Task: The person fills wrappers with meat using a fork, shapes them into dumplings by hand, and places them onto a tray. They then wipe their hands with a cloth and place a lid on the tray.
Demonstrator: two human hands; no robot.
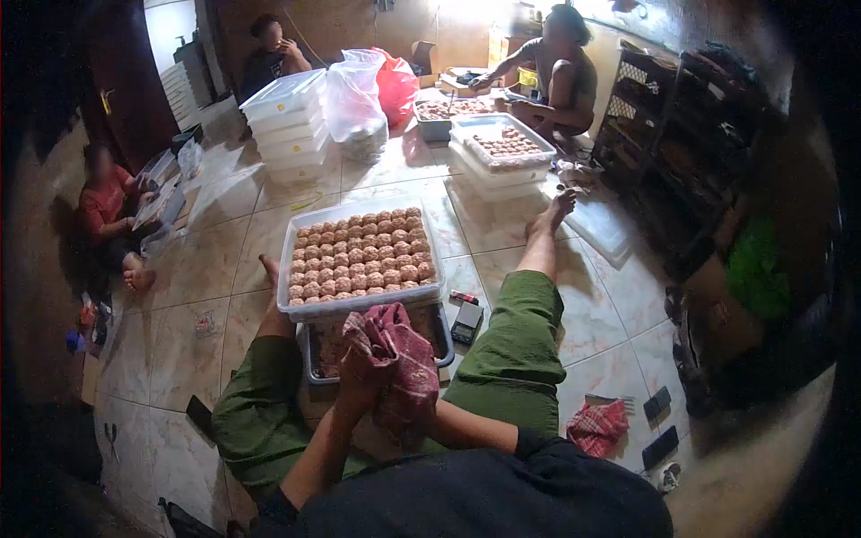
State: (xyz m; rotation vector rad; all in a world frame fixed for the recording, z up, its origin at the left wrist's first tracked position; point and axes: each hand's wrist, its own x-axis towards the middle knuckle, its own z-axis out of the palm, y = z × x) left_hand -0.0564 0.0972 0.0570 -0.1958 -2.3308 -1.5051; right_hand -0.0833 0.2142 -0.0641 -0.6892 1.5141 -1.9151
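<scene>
A red patterned cloth (408, 368) is bunched up over my lap. My left hand (360, 377) is closed round its left side. The cloth covers my right hand, of which only the wrist and forearm show. Just beyond the cloth lies a dark tray (318, 363) with reddish-brown matter in it. A white plastic tub (368, 309) rests over the far part of that tray, filled with rows of round, pinkish-brown balls (359, 255). To the right of the dark tray are a small scale (466, 323) and a red marker-like object (463, 297).
Stacked lidded tubs (291, 134), plastic bags (357, 99) and another tub of balls (507, 143) stand ahead. Three people sit or squat around. At right are a dark rack (628, 117), a red checked cloth (598, 426), a fork and phone-like objects (660, 448).
</scene>
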